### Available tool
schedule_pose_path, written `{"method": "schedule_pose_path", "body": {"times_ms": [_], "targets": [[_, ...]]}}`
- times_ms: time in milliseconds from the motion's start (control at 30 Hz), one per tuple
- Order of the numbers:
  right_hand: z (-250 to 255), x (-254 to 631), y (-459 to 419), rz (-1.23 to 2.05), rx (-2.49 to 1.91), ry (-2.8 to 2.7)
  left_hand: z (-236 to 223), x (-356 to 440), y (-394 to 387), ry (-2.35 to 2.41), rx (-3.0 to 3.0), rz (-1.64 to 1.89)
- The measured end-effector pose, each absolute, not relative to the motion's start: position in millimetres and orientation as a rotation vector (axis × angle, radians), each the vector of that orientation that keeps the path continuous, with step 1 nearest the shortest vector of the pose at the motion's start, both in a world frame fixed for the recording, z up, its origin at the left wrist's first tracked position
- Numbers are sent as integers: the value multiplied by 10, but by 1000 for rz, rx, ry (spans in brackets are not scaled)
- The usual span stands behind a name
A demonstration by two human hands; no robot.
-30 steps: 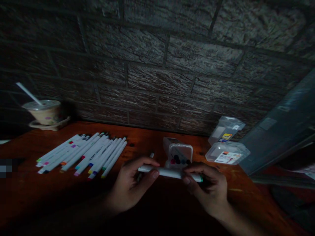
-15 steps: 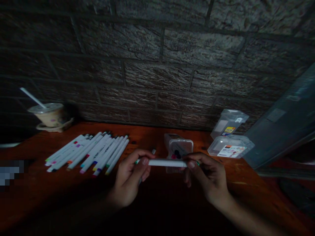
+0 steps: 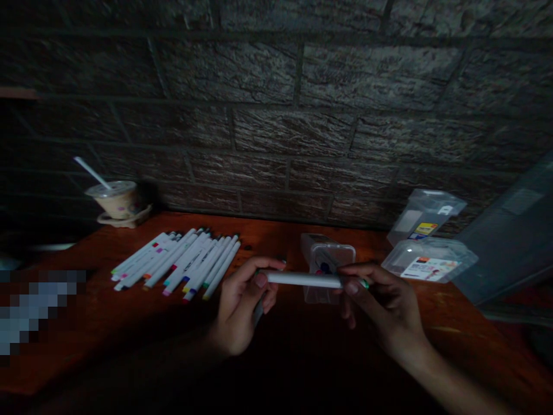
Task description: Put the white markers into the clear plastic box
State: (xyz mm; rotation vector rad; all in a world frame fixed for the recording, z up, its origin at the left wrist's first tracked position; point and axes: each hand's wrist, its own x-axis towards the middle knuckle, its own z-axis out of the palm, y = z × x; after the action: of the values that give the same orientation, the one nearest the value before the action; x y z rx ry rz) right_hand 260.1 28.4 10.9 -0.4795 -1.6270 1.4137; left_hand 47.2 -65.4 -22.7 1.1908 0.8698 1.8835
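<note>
A white marker [image 3: 302, 279] lies level between my two hands, just above the dark wooden table [image 3: 86, 340]. My left hand [image 3: 244, 305] pinches its left end with thumb and fingers, and a second pen shape shows under that palm. My right hand [image 3: 382, 302] pinches the right end, where a green tip shows. Right behind the marker stands a clear plastic marker case [image 3: 326, 265] with coloured caps inside. A row of several white markers [image 3: 181, 265] with coloured ends lies on the table to the left of my hands.
A drink cup with a straw [image 3: 116, 199] stands at the back left against the brick wall [image 3: 276, 115]. Two clear plastic boxes [image 3: 427, 248] with labels sit at the back right. A grey slanted panel [image 3: 514, 236] rises at the far right.
Both hands have lifted the marker a little and shifted right in the picture as the view turned. The grip on both ends stays the same.
</note>
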Motion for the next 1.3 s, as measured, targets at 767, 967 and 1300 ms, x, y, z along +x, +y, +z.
{"method": "schedule_pose_path", "body": {"times_ms": [767, 967, 1300], "targets": [[140, 2590, 224, 1363, -427, -1664, -177, 457, -709, 1153, 1375, 1841], [135, 2608, 211, 1340, -410, -1674, -185, 462, -700, 1152, 1341, 1818], [149, 2606, 214, 1318, -439, -1688, -125, 478, -727, 1203, 1389, 1801]]}}
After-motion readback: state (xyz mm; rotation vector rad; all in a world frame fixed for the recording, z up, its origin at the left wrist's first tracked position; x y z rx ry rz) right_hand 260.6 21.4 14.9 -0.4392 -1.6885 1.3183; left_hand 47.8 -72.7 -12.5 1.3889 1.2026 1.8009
